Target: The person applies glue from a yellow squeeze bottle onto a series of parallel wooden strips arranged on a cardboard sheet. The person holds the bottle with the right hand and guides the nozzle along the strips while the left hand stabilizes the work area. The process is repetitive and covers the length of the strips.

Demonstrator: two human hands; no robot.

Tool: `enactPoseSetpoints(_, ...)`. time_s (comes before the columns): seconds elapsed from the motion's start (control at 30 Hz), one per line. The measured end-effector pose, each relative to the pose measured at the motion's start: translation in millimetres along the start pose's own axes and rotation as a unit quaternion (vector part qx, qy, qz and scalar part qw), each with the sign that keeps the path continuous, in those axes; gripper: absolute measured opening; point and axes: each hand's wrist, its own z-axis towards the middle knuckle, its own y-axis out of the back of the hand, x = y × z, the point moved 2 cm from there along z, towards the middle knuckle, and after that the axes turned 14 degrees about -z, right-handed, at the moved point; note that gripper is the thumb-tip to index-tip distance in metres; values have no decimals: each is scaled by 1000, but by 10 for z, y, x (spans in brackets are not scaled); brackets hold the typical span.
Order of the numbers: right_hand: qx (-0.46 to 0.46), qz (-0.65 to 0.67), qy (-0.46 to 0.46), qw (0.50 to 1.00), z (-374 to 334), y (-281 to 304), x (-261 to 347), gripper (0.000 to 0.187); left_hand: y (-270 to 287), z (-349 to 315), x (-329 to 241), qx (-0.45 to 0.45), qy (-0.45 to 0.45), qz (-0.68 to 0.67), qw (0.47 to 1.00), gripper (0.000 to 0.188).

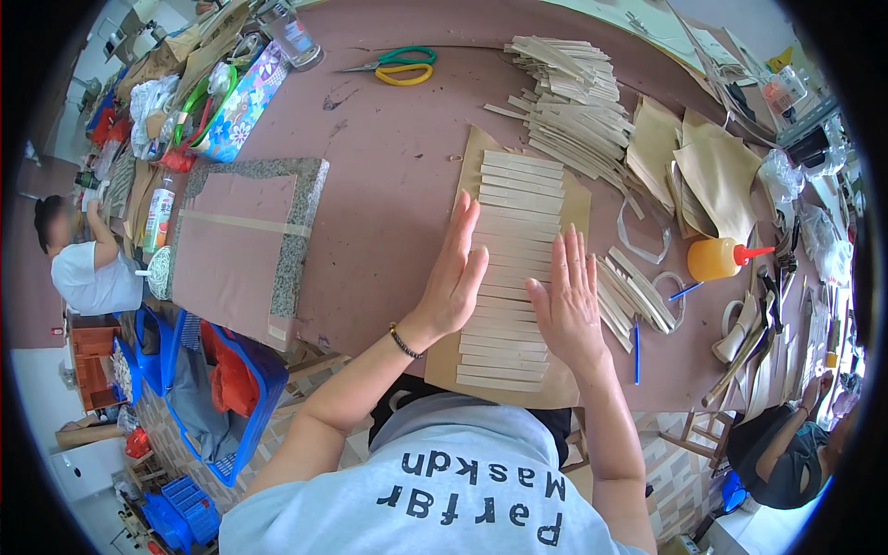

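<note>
A column of beige strips [507, 248] lies side by side, running away from me, on a tan sheet [443, 359] at the table's front edge. My left hand [451, 274] is open and turned on its edge along the strips' left ends, thumb raised. Along their right ends my right hand [572, 305] rests open, fingers stretched forward, partly covering some strips. Neither hand holds anything. Beyond the sheet is a big loose heap of similar strips [573, 97]. A smaller bundle of strips [634, 289] lies right of my right hand.
Scissors [407, 67] with green and yellow handles lie at the back. A stone slab [310, 208] is at left. Tan pieces [712, 176], an orange glue bottle [714, 259] and a blue pen [636, 351] are at right. Two other people sit at left and right.
</note>
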Motion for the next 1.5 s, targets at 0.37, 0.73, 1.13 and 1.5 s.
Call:
enactPoseSetpoints(0.37,-57,240,-66,967,-27,98,-204,61,-78,100,83,15,-4,9,1000,63)
enactPoseSetpoints(0.73,-319,944,-75,23,58,393,-1838,76,-89,69,146,-6,5,-7,1000,60)
enactPoseSetpoints(1.13,-344,932,-107,34,283,225,-2028,50,108,-8,132,-38,22,13,999,49)
enactPoseSetpoints(1.5,-250,762,-18,597,268,836,-1221,58,372,686,299,-28,-133,278,951,34)
